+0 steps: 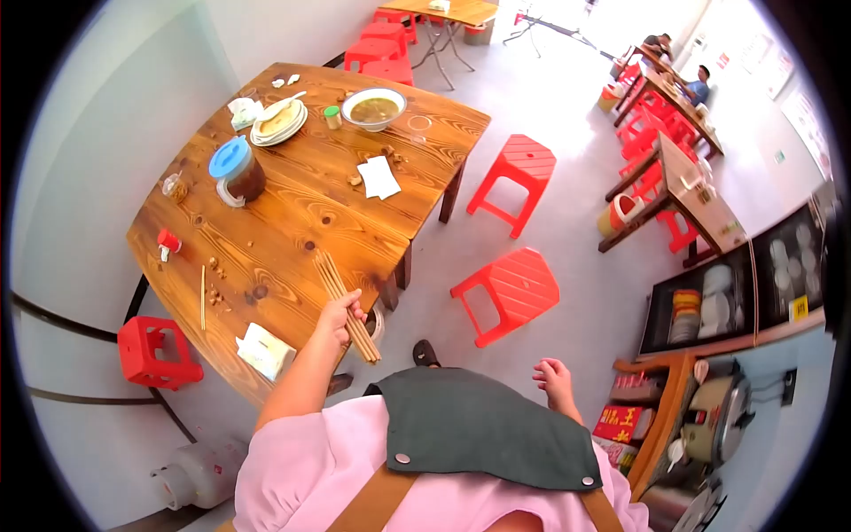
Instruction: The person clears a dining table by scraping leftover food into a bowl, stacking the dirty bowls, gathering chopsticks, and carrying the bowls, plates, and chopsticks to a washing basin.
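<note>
My left hand (339, 316) is closed around a bundle of wooden chopsticks (330, 275), over the near right edge of the wooden table (292, 213). My right hand (554, 379) hangs at my right side with nothing visible in it, its fingers loosely bent and apart. A white tissue pack (265, 351) lies at the table's near edge, and a single chopstick (203, 297) rests beside food scraps. Farther back are a blue-lidded pitcher (238, 170), stacked plates (278, 124), a soup bowl (374, 109), a green-capped jar (332, 117) and white napkins (378, 177).
Red stools stand right of the table, one (514, 295) near and one (516, 182) farther off. Another stool (160, 353) is at the left, above a gas cylinder (202, 474). A shelf (669, 399) stands right. Two people (698, 86) sit at far tables.
</note>
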`<action>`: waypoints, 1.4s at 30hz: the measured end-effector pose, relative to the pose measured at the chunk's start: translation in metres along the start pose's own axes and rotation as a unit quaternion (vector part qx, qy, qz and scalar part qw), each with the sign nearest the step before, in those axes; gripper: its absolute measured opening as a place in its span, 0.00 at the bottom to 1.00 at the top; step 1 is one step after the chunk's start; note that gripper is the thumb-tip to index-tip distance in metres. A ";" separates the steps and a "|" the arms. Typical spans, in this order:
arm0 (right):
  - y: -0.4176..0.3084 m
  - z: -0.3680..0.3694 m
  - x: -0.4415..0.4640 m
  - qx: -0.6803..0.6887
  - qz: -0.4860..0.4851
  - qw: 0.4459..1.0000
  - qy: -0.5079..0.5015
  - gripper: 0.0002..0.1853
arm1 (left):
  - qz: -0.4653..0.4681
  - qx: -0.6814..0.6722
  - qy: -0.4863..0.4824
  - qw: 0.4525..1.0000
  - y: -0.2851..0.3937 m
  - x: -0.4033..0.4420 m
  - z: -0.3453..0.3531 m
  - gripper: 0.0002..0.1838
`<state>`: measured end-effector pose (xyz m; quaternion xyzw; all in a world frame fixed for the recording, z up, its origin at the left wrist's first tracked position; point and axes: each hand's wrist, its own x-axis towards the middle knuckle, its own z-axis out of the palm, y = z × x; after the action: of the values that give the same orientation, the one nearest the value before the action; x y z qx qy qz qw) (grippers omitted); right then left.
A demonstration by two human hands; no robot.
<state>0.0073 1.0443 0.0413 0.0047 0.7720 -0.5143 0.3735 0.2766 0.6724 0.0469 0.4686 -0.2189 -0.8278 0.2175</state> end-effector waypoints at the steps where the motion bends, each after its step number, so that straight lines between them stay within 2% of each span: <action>1: -0.015 0.006 0.011 -0.008 0.005 1.000 -0.007 0.12 | -0.002 -0.007 0.009 1.000 0.006 0.009 0.001 0.08; 3: -0.057 0.023 0.049 -0.061 -0.074 0.991 -0.089 0.12 | 0.032 -0.001 0.006 0.999 0.032 0.037 0.013 0.06; 5: -0.098 0.031 0.088 -0.065 -0.112 0.987 -0.100 0.11 | 0.051 -0.005 0.023 0.998 0.063 0.042 0.041 0.04; 7: -0.143 0.043 0.122 -0.072 -0.186 0.978 -0.068 0.09 | 0.033 -0.072 0.060 0.995 0.091 0.048 0.075 0.07; 9: -0.187 0.063 0.144 -0.050 -0.197 0.976 -0.078 0.08 | 0.023 -0.083 0.049 0.995 0.112 0.076 0.087 0.10; 13: -0.263 0.114 0.198 -0.019 -0.222 0.964 -0.143 0.06 | 0.122 -0.105 0.017 0.987 0.149 0.165 0.104 0.03; 14: -0.284 0.131 0.213 -0.024 -0.227 0.961 -0.153 0.06 | 0.166 -0.093 0.045 0.981 0.162 0.176 0.122 0.04; 17: -0.343 0.189 0.265 -0.040 -0.278 0.940 -0.195 0.06 | 0.210 -0.097 0.090 0.969 0.197 0.235 0.150 0.07; 19: -0.386 0.237 0.312 -0.066 -0.359 0.902 -0.230 0.07 | 0.202 -0.068 0.186 0.959 0.220 0.266 0.170 0.12; 20: -0.405 0.264 0.336 -0.064 -0.355 0.901 -0.241 0.07 | 0.208 -0.054 0.226 0.950 0.228 0.290 0.171 0.14; 22: -0.437 0.323 0.387 -0.124 -0.365 0.881 -0.273 0.10 | 0.209 -0.029 0.292 0.933 0.240 0.326 0.171 0.17; 24: -0.452 0.385 0.441 -0.243 -0.410 0.842 -0.251 0.15 | 0.222 -0.005 0.332 0.917 0.249 0.338 0.180 0.17; 26: -0.475 0.430 0.448 -0.312 -0.334 0.839 -0.296 0.19 | 0.258 -0.001 0.360 0.897 0.252 0.344 0.192 0.15; 27: -0.479 0.445 0.449 -0.317 -0.332 0.835 -0.302 0.19 | 0.254 -0.007 0.367 0.895 0.252 0.349 0.194 0.15; 29: -0.486 0.472 0.454 -0.276 -0.142 0.829 -0.466 0.17 | 0.184 -0.145 0.330 0.915 0.250 0.358 0.194 0.13; 30: -0.479 0.484 0.469 -0.341 -0.153 0.803 -0.464 0.15 | 0.154 -0.168 0.291 0.929 0.248 0.362 0.190 0.12; 31: -0.476 0.487 0.473 -0.346 -0.150 0.797 -0.472 0.15 | 0.153 -0.176 0.299 0.925 0.247 0.364 0.188 0.12; 33: -0.468 0.492 0.479 -0.330 -0.190 0.814 -0.438 0.17 | 0.133 -0.177 0.246 0.944 0.246 0.361 0.188 0.10; 37: -0.477 0.491 0.481 -0.306 -0.248 0.783 -0.481 0.17 | 0.155 -0.231 0.241 0.930 0.249 0.347 0.194 0.09; 39: -0.520 0.494 0.447 -0.329 -0.179 0.817 -0.438 0.18 | 0.147 -0.234 0.256 0.926 0.258 0.322 0.199 0.09; 40: -0.529 0.499 0.441 -0.256 -0.201 0.831 -0.451 0.19 | 0.155 -0.261 0.241 0.922 0.262 0.308 0.202 0.10; 41: -0.537 0.508 0.437 -0.260 -0.200 0.826 -0.458 0.19 | 0.165 -0.287 0.225 0.917 0.264 0.299 0.199 0.10; 42: -0.545 0.519 0.434 -0.210 -0.200 0.851 -0.438 0.17 | 0.169 -0.288 0.214 0.918 0.257 0.295 0.187 0.09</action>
<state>-0.2217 0.2098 0.1203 -0.4540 0.6020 -0.3525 0.5543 0.0158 0.3271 0.0790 0.5080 0.0049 -0.6858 0.5212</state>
